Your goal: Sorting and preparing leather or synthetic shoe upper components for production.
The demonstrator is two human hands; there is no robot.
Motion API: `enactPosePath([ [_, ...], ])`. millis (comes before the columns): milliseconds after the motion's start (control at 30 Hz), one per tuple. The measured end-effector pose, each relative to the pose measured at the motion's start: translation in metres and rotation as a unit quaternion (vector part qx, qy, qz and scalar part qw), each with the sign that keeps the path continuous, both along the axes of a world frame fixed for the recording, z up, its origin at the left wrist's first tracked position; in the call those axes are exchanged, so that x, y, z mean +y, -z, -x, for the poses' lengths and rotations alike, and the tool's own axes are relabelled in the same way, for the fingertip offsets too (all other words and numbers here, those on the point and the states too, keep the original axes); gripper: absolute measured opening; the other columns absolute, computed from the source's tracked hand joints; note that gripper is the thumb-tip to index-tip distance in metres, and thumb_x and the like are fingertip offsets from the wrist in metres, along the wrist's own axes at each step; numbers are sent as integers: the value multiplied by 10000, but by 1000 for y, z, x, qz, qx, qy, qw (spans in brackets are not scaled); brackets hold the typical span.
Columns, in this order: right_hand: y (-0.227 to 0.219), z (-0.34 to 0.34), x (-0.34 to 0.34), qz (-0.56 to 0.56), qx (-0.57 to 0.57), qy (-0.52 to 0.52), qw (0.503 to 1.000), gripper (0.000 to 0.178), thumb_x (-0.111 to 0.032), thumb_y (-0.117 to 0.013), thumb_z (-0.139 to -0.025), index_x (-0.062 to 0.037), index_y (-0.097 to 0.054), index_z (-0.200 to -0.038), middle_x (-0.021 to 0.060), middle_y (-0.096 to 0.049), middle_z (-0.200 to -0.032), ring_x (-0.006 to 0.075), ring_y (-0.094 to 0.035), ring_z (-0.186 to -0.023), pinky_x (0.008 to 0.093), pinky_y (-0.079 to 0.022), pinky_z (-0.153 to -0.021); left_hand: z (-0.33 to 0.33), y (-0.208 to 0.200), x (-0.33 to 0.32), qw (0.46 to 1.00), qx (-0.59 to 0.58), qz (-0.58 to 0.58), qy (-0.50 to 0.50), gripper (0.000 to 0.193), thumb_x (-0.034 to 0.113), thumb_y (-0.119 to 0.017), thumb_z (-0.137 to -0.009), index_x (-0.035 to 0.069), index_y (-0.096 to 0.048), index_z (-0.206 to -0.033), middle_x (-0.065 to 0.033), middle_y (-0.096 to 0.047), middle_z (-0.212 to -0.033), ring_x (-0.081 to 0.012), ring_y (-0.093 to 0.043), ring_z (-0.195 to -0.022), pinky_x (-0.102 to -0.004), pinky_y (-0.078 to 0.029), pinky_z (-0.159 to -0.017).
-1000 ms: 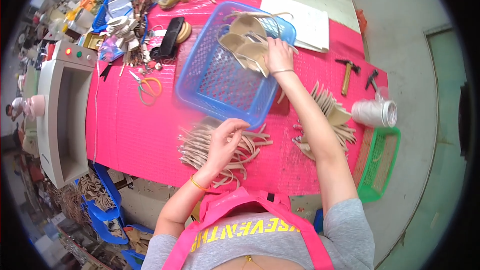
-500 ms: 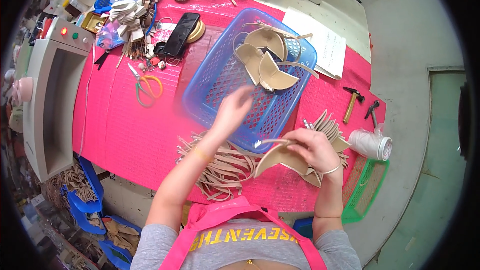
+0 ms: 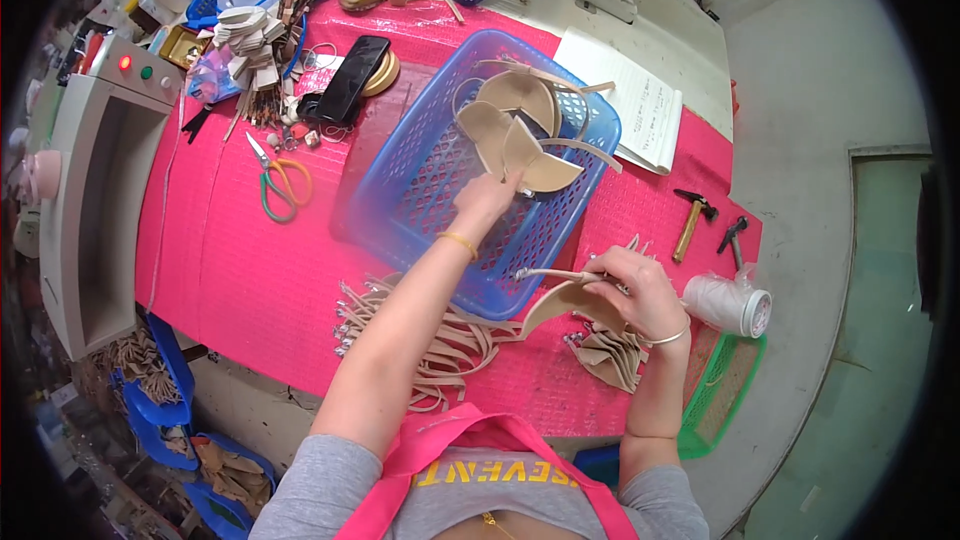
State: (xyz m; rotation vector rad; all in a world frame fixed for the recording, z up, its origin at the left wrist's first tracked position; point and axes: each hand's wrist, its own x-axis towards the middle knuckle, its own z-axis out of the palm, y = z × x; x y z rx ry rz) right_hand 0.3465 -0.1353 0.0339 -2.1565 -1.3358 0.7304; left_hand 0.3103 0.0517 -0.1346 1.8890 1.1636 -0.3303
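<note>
My right hand (image 3: 640,292) is closed on a beige curved piece (image 3: 562,308) with a narrow strap along its top, held just off the near right corner of the blue basket (image 3: 392,172). Inside the basket, my left hand (image 3: 486,198) touches the lower part of a beige two-lobed piece (image 3: 545,170); its index finger is stretched onto it, and I cannot make out whether the others grip. More curved pieces (image 3: 515,92) with straps lie behind that one. Under my left forearm is a heap of beige straps (image 3: 450,352) with metal ends. A stack of beige pieces (image 3: 608,358) sits below my right hand.
Scissors (image 3: 278,185) and a phone (image 3: 352,80) lie left of the basket. To its right are an open notebook (image 3: 640,105), a hammer (image 3: 690,225), a second tool (image 3: 736,238) and a white thread spool (image 3: 728,306). A grey machine (image 3: 95,210) stands far left.
My left hand has moved farther into the basket and now touches a beige piece. My right hand still holds its curved piece, lifted slightly, with more of the stack below showing.
</note>
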Motion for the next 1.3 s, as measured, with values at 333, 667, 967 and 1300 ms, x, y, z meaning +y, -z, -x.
enactPosePath([
  [333, -26, 14, -8, -37, 42, -44, 997, 177, -91, -642, -660, -36, -565, -810, 95, -534, -782, 260, -534, -745, 336, -438, -653, 43, -77, 8, 922, -344, -163, -68, 207, 50, -528, -680, 43, -587, -878, -171, -598, -739, -299, -604, -727, -347, -465, -606],
  [667, 29, 54, 54, -149, 173, -77, 971, 188, -102, -626, -714, -74, -602, -898, 144, -498, -1123, 299, -518, -998, 343, -422, -826, 131, -148, 10, 922, -314, 27, 224, 206, 214, -557, -776, 25, -529, -852, -162, -598, -724, -263, -613, -667, -326, -469, -578],
  [967, 22, 74, 68, -194, 197, 103, 955, 218, -49, -648, -695, -11, -596, -903, 82, -587, -843, 155, -584, -760, 267, -471, -670, 174, -117, 16, 754, -432, 495, -1, 552, 177, -534, -799, -2, -320, -1276, -110, -500, -1152, -167, -519, -995, -275, -427, -834],
  [1300, 129, -108, 194, -84, -437, 173, 879, 187, -230, -598, -722, -58, -557, -780, 118, -530, -810, 286, -539, -759, 399, -415, -655, 191, -115, 15, 870, -306, 385, -35, 296, 79, -542, -784, -8, -537, -1066, -57, -573, -996, -111, -523, -915, -249, -422, -802],
])
